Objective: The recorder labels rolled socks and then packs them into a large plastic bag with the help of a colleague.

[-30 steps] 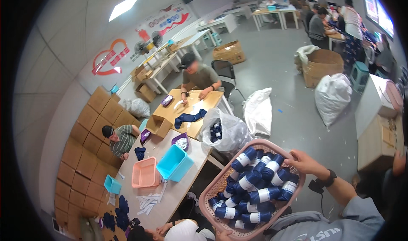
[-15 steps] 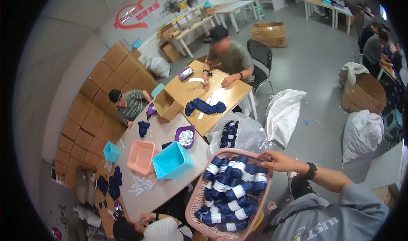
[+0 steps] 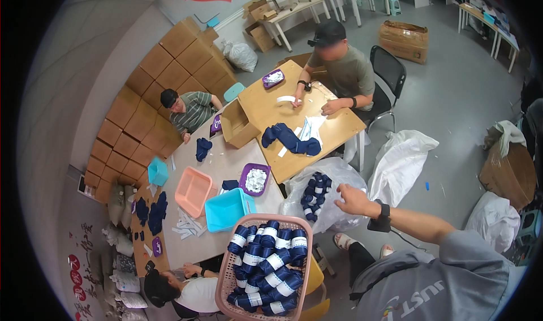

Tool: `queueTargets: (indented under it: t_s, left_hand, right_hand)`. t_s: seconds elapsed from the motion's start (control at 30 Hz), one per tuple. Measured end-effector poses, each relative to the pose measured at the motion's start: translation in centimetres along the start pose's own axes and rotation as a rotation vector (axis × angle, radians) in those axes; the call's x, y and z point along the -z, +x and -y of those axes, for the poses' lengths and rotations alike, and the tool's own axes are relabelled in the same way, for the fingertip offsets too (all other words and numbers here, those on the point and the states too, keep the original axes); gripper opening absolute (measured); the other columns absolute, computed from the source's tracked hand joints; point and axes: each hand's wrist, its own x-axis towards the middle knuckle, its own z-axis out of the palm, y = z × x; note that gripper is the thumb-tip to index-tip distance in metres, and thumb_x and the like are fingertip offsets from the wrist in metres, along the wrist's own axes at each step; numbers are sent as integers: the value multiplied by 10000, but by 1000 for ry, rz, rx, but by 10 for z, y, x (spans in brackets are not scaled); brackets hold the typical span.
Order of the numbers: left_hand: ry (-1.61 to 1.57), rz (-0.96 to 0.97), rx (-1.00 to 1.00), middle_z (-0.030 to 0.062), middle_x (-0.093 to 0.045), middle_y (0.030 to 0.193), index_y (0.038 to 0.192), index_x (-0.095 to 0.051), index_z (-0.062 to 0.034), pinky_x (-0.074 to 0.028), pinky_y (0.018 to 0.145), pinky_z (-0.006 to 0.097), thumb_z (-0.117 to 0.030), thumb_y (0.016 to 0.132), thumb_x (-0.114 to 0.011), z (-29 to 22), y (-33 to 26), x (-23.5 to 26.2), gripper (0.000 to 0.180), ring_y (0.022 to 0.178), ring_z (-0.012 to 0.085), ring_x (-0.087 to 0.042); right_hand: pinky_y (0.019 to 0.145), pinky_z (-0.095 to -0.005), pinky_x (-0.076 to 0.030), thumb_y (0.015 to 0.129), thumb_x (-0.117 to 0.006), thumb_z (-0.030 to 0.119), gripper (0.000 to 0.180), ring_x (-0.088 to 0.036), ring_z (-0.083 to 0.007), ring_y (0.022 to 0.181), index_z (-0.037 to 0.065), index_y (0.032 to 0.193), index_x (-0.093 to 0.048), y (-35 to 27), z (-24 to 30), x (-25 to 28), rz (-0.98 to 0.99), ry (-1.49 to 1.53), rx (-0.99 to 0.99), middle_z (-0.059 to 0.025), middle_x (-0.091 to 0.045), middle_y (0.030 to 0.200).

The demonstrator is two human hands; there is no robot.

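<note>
My right hand (image 3: pixel 353 200), a dark watch on its wrist, reaches left to the rim of a clear plastic bag (image 3: pixel 339 171) on the floor that holds several navy sock rolls (image 3: pixel 315 190). The fingers curl at the bag's edge; I cannot tell whether they grip it. Just left of and below the hand is a pink slatted basket (image 3: pixel 223 270) piled with navy sock rolls in white bands (image 3: pixel 266 264); it seems to rest on a yellow stool (image 3: pixel 314 278). My left hand is out of view.
A grey table bears a blue bin (image 3: pixel 226 209), a pink bin (image 3: pixel 192 191) and a purple tray (image 3: pixel 255 179). A person (image 3: pixel 345 66) works at a wooden table (image 3: pixel 266 111); two others (image 3: pixel 189 109) (image 3: pixel 169 290) sit nearby. White sacks (image 3: pixel 401 162) lie right, cardboard boxes (image 3: pixel 164 66) behind.
My right hand has left the basket's rim and moved up to the plastic bag. The view has tilted down and the basket now sits lower in it.
</note>
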Motion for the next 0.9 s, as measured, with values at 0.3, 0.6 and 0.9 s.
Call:
queueTargets:
  t_s: [0.3,0.6,0.9]
  left_hand:
    - [-17,-78,7,88,-553,1019,1091,-487,-29,-499,615,300,-17,717,-602,10,99,-36,392,829,195,-586]
    - [32,225,113,48,-589,821,874,-558,-15,-482,617,271,54,620,-546,51,182,-141,264,694,170,-598]
    - [60,278,214,28,-548,743,819,-549,-10,-462,609,269,58,615,-515,97,206,-199,217,649,164,-584]
  right_hand:
    - [785,-410,-524,779,-720,235,463,-625,-320,979,20,1138,-520,162,-29,-75,-195,-491,74,-174,-586,1026]
    - [586,-473,-537,827,-613,222,246,-669,-394,639,18,712,-687,232,-78,-94,-52,-553,11,-217,-655,695]
    - [603,-479,-545,786,-630,215,234,-675,-409,659,19,671,-685,225,-88,-47,49,-545,-43,-235,-656,687]
